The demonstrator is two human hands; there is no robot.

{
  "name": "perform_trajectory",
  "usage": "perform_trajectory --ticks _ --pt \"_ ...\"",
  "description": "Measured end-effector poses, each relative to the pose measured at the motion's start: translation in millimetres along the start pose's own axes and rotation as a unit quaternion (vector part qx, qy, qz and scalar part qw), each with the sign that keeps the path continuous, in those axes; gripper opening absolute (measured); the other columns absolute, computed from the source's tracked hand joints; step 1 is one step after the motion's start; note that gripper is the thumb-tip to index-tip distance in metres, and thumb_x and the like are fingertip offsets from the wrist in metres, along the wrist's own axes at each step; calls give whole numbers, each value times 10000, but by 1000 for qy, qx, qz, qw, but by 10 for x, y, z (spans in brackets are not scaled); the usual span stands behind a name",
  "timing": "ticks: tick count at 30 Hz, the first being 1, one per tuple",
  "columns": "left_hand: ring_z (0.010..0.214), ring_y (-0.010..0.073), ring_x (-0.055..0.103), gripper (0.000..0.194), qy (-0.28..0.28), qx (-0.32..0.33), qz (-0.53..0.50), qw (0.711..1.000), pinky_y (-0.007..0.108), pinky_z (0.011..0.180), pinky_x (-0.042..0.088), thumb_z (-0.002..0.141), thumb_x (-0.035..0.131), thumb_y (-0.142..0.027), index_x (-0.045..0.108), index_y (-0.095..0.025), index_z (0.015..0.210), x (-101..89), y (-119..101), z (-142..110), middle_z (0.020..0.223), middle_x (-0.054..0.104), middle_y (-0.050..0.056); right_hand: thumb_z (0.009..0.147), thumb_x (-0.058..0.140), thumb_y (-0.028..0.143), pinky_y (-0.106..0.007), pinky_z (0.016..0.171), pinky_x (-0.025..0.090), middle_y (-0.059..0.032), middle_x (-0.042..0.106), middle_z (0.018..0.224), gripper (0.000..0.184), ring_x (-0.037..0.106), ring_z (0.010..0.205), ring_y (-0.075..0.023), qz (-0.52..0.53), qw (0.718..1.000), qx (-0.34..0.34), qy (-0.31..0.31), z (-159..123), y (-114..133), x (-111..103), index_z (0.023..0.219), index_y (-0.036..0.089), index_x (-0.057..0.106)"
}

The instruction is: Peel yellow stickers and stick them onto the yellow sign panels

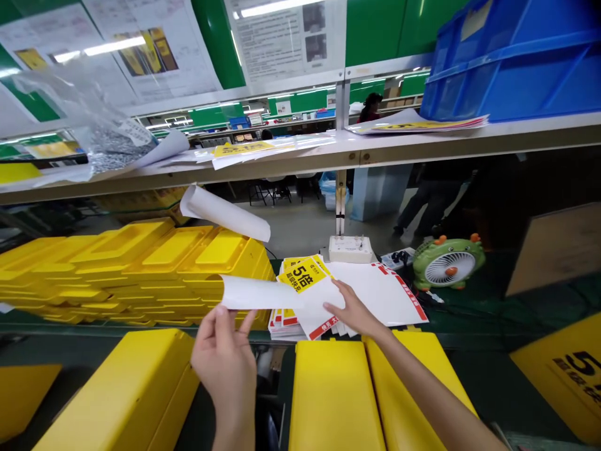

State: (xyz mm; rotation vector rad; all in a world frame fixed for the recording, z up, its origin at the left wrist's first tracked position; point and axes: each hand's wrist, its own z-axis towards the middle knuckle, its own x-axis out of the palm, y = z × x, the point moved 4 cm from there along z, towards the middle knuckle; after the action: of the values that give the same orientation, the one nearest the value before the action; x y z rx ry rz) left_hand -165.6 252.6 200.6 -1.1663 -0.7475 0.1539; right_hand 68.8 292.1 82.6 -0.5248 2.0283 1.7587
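Observation:
My left hand (pixel 228 344) pinches the left end of a curled white paper sheet (pixel 258 294) between thumb and fingers. The sheet's right part reaches a printed label (pixel 307 279) in yellow, white and red, on top of a stack of labels (pixel 284 329). Whether the curled paper is the label's backing or a separate sheet, I cannot tell. My right hand (pixel 352 307) rests on the right side of the label with thumb and fingers apart. Below the hands stand two yellow cases (pixel 333 388) (pixel 417 357) side by side, and another yellow case (pixel 126 382) lies to the left.
Yellow plastic shells (pixel 154 257) are piled at the left under a rolled white sheet (pixel 225 213). Behind the labels sit a white box (pixel 350 248) and a green fan (pixel 448 263). Overhead, a shelf (pixel 291 164) carries papers and a blue bin (pixel 511 69). A person (pixel 429 200) stands beyond.

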Motion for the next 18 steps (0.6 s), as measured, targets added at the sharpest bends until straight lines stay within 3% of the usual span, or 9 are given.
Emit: perform_trajectory --ticks 2,4,5,7,9,10,13,15,18 --pt "1055 225 567 180 22 -33 13 999 411 798 568 812 588 -323 611 -189 930 -1 -27 -334 1056 614 55 683 682 407 -369 1075 271 -50 358 1387 710 299 1301 -223 -24 986 -162 -31 -436 434 50 1311 278 376" --pt "1130 255 527 240 97 -76 28 992 415 825 559 851 526 -348 606 -222 1039 11 -59 -620 1240 536 70 760 604 331 -402 1018 324 -66 501 1202 370 412 1185 -238 -34 970 -221 -91 -786 671 44 1114 239 550" --pt "1168 266 498 272 156 -82 40 984 426 864 539 873 480 -368 604 -233 1074 13 -92 -734 1302 489 71 796 554 298 -408 984 351 -68 550 1097 226 463 1114 -235 -22 970 -212 -114 -909 709 19 1003 220 598" --pt "1253 288 406 349 249 -18 98 963 466 1001 428 873 448 -435 603 -239 1116 -51 -201 -880 1372 411 72 837 497 295 -405 939 395 -65 598 982 175 524 1020 -225 56 980 -157 -105 -1083 669 -41 905 197 626" --pt "1302 303 325 489 264 67 216 938 475 1094 291 782 578 -486 544 -244 1205 -229 -265 -919 1404 358 76 826 525 373 -406 915 433 -66 632 991 249 564 987 -227 190 978 -78 -14 -1240 547 -67 964 193 629" --pt "1289 304 345 593 261 64 266 926 473 1093 291 726 650 -474 494 -249 1251 -348 -236 -915 1388 379 83 816 539 404 -406 906 447 -67 643 1012 298 583 973 -226 256 965 -38 49 -1339 482 -59 1010 194 622" --pt "1082 281 559 634 321 -166 272 892 437 900 500 712 684 -401 427 -230 1267 -731 102 -969 1185 580 100 784 575 456 -403 888 468 -64 662 1027 380 619 907 -214 345 918 43 190 -1698 268 23 1064 201 612" --pt "908 265 640 516 368 -291 242 849 383 751 557 747 642 -401 477 -189 1187 -950 345 -1084 997 670 91 746 603 491 -381 847 482 -56 681 950 370 621 864 -213 305 930 72 191 -1902 45 124 955 190 650" --pt "818 262 655 490 391 -289 319 814 334 689 542 702 677 -402 535 -146 1095 -1197 620 -1173 819 697 75 695 625 527 -322 699 486 -35 669 754 363 609 761 -210 201 964 120 127 -2121 -358 351 746 168 645"
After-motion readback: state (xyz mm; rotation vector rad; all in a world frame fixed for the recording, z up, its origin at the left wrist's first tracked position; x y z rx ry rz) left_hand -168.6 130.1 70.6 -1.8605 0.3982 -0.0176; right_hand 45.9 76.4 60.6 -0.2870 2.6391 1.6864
